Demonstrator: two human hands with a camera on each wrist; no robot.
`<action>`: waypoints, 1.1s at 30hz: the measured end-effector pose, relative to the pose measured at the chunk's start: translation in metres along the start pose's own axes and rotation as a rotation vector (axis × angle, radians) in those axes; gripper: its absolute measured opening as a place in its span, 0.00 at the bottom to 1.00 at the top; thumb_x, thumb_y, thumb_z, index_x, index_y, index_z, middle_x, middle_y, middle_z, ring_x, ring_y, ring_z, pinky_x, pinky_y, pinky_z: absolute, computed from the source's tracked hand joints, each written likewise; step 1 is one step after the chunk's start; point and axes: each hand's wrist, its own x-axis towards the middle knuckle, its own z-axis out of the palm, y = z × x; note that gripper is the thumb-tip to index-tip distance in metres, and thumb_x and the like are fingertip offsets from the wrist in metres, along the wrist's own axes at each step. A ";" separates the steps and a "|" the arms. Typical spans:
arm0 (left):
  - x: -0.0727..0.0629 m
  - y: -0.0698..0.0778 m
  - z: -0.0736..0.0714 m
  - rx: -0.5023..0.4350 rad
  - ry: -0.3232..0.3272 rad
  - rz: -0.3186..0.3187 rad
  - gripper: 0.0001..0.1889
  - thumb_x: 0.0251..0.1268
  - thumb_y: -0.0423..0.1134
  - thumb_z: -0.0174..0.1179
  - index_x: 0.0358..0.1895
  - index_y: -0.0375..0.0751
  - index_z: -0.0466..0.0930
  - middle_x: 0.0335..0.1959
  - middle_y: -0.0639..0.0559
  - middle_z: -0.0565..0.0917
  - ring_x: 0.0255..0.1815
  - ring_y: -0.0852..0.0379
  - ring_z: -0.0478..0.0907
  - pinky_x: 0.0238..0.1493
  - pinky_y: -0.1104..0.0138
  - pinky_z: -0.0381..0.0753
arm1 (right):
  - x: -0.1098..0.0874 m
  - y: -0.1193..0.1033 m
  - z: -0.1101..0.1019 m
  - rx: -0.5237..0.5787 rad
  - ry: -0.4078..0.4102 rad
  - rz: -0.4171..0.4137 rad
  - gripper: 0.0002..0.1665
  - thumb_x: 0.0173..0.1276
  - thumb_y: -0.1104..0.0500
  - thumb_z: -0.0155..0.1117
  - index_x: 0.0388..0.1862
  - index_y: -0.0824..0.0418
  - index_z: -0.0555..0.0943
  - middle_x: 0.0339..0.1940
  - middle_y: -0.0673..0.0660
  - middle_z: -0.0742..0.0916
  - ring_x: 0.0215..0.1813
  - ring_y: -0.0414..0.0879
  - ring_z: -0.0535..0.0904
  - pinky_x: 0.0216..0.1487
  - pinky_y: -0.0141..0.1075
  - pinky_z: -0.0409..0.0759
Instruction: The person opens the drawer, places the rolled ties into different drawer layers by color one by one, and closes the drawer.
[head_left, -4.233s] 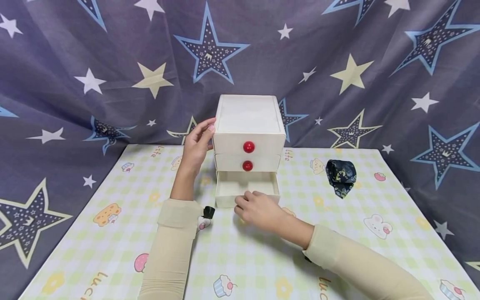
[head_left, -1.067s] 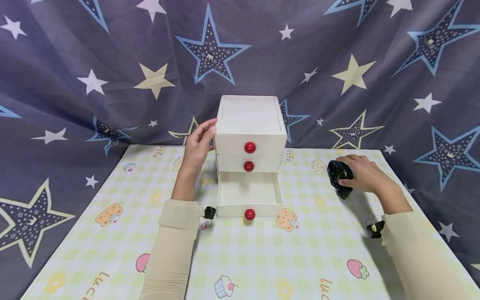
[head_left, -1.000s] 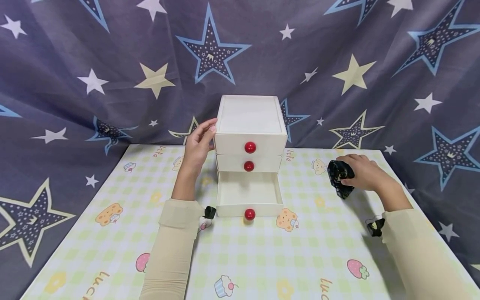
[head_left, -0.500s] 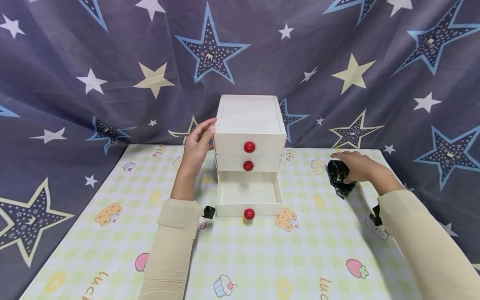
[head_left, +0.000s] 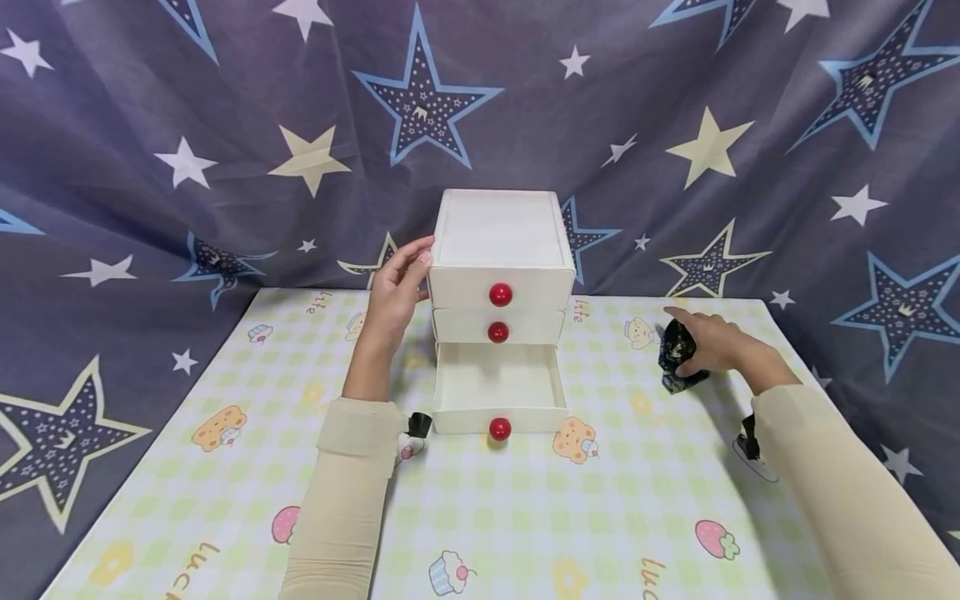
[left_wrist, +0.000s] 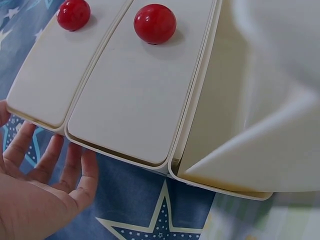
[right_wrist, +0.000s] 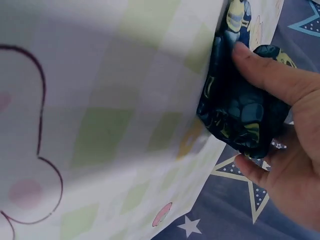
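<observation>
In the head view a white drawer unit (head_left: pixel 501 229) stands at the back middle, its bottom drawer (head_left: pixel 498 379) pulled out and bare inside. My left hand (head_left: pixel 393 296) rests against the unit's left side, thumb near the front corner. The left wrist view shows those fingers (left_wrist: pixel 47 165) fairly straight along the side edge. To the right, my right hand (head_left: pixel 712 342) holds a rolled dark patterned necktie (head_left: pixel 677 354). From the right wrist, the thumb presses the necktie (right_wrist: pixel 245 110) on one side; the fingers behind are partly hidden.
Red knobs (head_left: pixel 500 294) mark the drawer fronts; the two upper drawers are closed. A checked, cartoon-printed cloth (head_left: pixel 600 525) covers the table. Behind hangs a dark star-patterned curtain (head_left: pixel 510 108).
Earlier my right hand was at the bottom drawer, which then came further out. It moved right to the necktie, whose pose has just shifted slightly in the grasp. My left hand stays put.
</observation>
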 end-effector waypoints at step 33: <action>-0.002 0.001 -0.002 0.021 -0.012 0.008 0.24 0.77 0.52 0.59 0.71 0.49 0.76 0.54 0.53 0.77 0.55 0.55 0.76 0.51 0.55 0.78 | -0.002 0.005 0.006 0.256 -0.094 0.027 0.57 0.64 0.55 0.69 0.80 0.69 0.46 0.70 0.82 0.59 0.68 0.78 0.59 0.59 0.69 0.67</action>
